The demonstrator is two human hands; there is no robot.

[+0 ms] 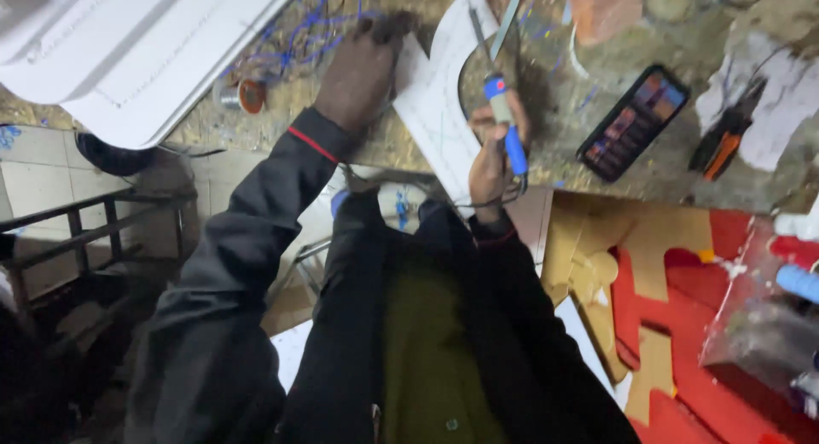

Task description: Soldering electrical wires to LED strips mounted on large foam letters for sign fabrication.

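The left hand (363, 73) lies flat, fingers spread and pressing down on a white curved sheet piece (435, 103) that rests on the tabletop (341, 133) near its front edge. The right hand (490, 167) is closed in a fist around the blue handle of a soldering iron (503, 124), whose metal tip points away from the person and sits over the curved inner cut of the white piece. A dark cord hangs from the iron's handle below the fist, over the front edge.

To the left of the left hand, a small spool of solder wire (243, 96) stands on the tabletop, with tangled blue wires (303, 34) just behind it. A large white moulded panel (128, 47) covers the left far corner. To the right of the iron, a phone (633, 121) with a lit screen lies slanted on the tabletop, and further right are pliers with orange grips (723, 145), resting partly on white paper (789, 94). Below the front edge, on the right, red and tan cut sheets (665, 273) lie stacked.
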